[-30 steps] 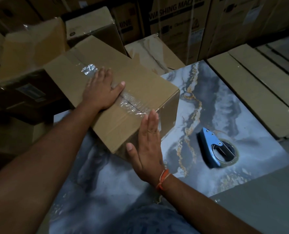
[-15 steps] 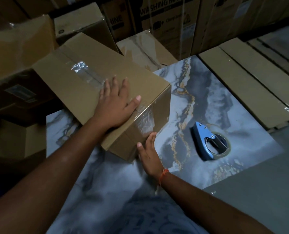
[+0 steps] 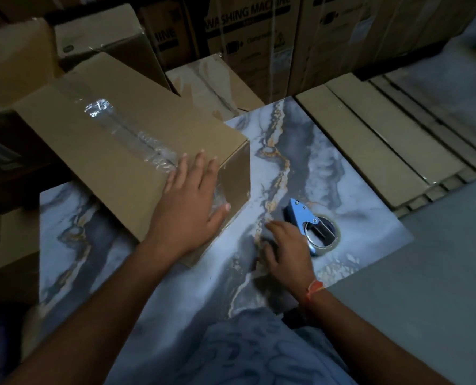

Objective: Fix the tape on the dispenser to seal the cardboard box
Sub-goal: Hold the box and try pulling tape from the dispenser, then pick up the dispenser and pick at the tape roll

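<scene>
A brown cardboard box (image 3: 114, 151) lies on the marbled slab (image 3: 342, 168), with a wrinkled strip of clear tape (image 3: 136, 134) along its top seam and down the near end. My left hand (image 3: 189, 207) rests flat on the box's near corner, fingers spread over the tape end. A blue tape dispenser (image 3: 303, 215) with a tape roll (image 3: 328, 240) lies on the slab to the right of the box. My right hand (image 3: 284, 251) hovers just left of the dispenser, fingers apart, holding nothing; whether it touches the dispenser I cannot tell.
Stacked cartons (image 3: 248, 37), some printed "WASHING MACHINE", stand behind. Flat packed boxes (image 3: 384, 140) lie to the right of the slab. More cartons (image 3: 14, 65) crowd the left. Grey floor (image 3: 425, 301) is at lower right.
My right hand left the box's near end and moved right to the dispenser. My left hand slid along the tape toward the box's near corner.
</scene>
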{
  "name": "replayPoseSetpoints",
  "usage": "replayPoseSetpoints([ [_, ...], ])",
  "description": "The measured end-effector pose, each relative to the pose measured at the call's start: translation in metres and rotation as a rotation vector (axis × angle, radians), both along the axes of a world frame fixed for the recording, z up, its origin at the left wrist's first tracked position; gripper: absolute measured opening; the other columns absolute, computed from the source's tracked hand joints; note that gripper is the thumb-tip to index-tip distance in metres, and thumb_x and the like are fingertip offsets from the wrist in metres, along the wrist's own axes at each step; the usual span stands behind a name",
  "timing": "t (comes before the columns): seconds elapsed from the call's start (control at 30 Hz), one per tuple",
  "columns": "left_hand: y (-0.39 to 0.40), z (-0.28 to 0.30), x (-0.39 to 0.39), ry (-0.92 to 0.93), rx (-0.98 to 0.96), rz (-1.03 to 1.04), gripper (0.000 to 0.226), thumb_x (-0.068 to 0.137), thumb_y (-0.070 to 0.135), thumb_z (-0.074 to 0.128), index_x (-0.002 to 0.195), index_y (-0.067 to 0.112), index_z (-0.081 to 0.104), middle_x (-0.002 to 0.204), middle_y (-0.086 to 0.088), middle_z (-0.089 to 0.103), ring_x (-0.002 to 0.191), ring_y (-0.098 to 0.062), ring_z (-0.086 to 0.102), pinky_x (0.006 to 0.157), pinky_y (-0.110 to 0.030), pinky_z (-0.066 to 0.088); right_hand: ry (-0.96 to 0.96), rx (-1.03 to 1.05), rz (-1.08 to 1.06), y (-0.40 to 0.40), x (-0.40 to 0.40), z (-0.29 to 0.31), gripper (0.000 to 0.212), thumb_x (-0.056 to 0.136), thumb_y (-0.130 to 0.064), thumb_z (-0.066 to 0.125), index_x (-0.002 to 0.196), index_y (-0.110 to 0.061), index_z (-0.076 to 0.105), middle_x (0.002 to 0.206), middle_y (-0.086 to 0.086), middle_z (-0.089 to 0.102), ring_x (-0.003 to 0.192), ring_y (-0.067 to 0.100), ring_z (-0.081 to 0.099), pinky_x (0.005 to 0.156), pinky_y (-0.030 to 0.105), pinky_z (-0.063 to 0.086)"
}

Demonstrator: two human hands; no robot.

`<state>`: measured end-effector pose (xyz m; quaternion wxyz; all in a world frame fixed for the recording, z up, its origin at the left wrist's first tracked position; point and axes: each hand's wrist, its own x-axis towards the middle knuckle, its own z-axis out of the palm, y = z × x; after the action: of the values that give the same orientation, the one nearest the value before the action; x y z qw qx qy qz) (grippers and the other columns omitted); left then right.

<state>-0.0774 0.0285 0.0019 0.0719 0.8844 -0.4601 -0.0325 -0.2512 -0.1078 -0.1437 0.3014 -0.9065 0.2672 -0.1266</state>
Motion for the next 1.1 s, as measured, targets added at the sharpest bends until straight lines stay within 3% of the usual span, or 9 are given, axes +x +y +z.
replayPoseSetpoints([
  [0.1, -0.006, -0.013, -0.031, 0.047, -0.323, -0.056, 0.064, 0.096, 0.042, 0.052, 0.153, 0.014, 0.044, 0.165, -0.011, 0.035, 0.155, -0.03, 0.026, 0.125, -0.047, 0.023, 0.177, -0.211, -0.074, -0.028, -0.033, -0.004, 0.053, 0.08, -0.041, 0.062, 0.125, -0.013, 0.058, 0.114, 0.01, 0.063, 0.104, 0.033, 0.058, 0.084, 0.042, 0.042],
  [0.23, -0.024, -0.036, -0.072, 0.248, -0.679, 0.056, 0.039, 0.092, 0.017, 0.065, 0.13, 0.014, 0.065, 0.151, -0.005, 0.05, 0.141, -0.016, 0.047, 0.115, -0.027, 0.036, 0.351, -0.341, -0.028, -0.053, -0.056, -0.018, 0.053, 0.074, -0.054, 0.061, 0.111, -0.016, 0.059, 0.107, 0.006, 0.059, 0.101, 0.032, 0.054, 0.076, 0.04, 0.032],
  [0.43, -0.073, -0.101, -0.109, 0.903, -0.628, 0.4, 0.033, 0.088, 0.03, 0.068, 0.12, 0.034, 0.069, 0.141, 0.003, 0.054, 0.132, -0.009, 0.054, 0.114, -0.041, 0.047, 0.331, -0.287, 0.042, -0.09, -0.06, -0.028, 0.027, 0.074, -0.043, 0.062, 0.087, -0.02, 0.056, 0.085, 0.003, 0.068, 0.094, 0.03, 0.051, 0.07, 0.039, 0.026],
  [0.53, -0.106, -0.123, -0.126, 1.064, -0.567, 0.446, 0.032, 0.094, 0.013, 0.067, 0.122, 0.029, 0.068, 0.139, 0.0, 0.059, 0.126, -0.013, 0.059, 0.107, -0.027, 0.049, 0.217, -0.267, 0.106, -0.109, -0.065, -0.026, 0.023, 0.075, -0.039, 0.063, 0.087, -0.019, 0.059, 0.088, 0.002, 0.07, 0.096, 0.029, 0.053, 0.068, 0.038, 0.027],
  [0.67, -0.141, -0.135, -0.144, 1.093, -0.634, 0.455, 0.033, 0.095, 0.008, 0.064, 0.128, 0.011, 0.065, 0.136, -0.011, 0.065, 0.121, -0.009, 0.065, 0.104, -0.026, 0.05, 0.033, -0.28, 0.212, -0.135, -0.07, -0.016, 0.026, 0.079, -0.036, 0.063, 0.096, -0.017, 0.065, 0.09, 0.003, 0.07, 0.097, 0.029, 0.057, 0.067, 0.039, 0.039],
  [0.77, -0.16, -0.126, -0.155, 1.083, -0.725, 0.507, 0.031, 0.1, 0.001, 0.06, 0.13, 0.007, 0.063, 0.129, 0.005, 0.069, 0.109, 0.0, 0.068, 0.091, -0.017, 0.053, -0.051, -0.243, 0.286, -0.152, -0.07, -0.008, 0.025, 0.084, -0.032, 0.063, 0.103, -0.015, 0.067, 0.096, 0.004, 0.07, 0.102, 0.029, 0.059, 0.071, 0.04, 0.045],
  [0.87, -0.175, -0.119, -0.161, 1.058, -0.848, 0.526, 0.03, 0.099, -0.001, 0.06, 0.128, 0.008, 0.064, 0.124, 0.012, 0.071, 0.111, -0.005, 0.069, 0.089, -0.019, 0.054, -0.11, -0.184, 0.323, -0.163, -0.071, -0.003, 0.026, 0.087, -0.03, 0.064, 0.108, -0.015, 0.067, 0.1, 0.004, 0.069, 0.107, 0.028, 0.059, 0.077, 0.042, 0.048],
  [1.0, -0.183, -0.112, -0.159, 0.959, -0.975, 0.567, 0.027, 0.094, -0.007, 0.064, 0.113, 0.011, 0.07, 0.12, 0.0, 0.072, 0.11, -0.007, 0.07, 0.088, -0.019, 0.055, -0.202, -0.11, 0.408, -0.172, -0.065, 0.005, 0.029, 0.086, -0.022, 0.067, 0.112, -0.01, 0.066, 0.107, 0.007, 0.067, 0.112, 0.028, 0.055, 0.092, 0.042, 0.05],
  [1.1, -0.174, -0.106, -0.15, 0.912, -1.023, 0.571, 0.032, 0.091, -0.002, 0.069, 0.109, 0.023, 0.075, 0.12, -0.008, 0.074, 0.113, -0.021, 0.071, 0.092, -0.03, 0.059, -0.311, -0.09, 0.547, -0.179, -0.065, 0.024, 0.038, 0.082, -0.016, 0.067, 0.119, -0.007, 0.065, 0.12, 0.01, 0.064, 0.119, 0.028, 0.051, 0.107, 0.037, 0.041],
])
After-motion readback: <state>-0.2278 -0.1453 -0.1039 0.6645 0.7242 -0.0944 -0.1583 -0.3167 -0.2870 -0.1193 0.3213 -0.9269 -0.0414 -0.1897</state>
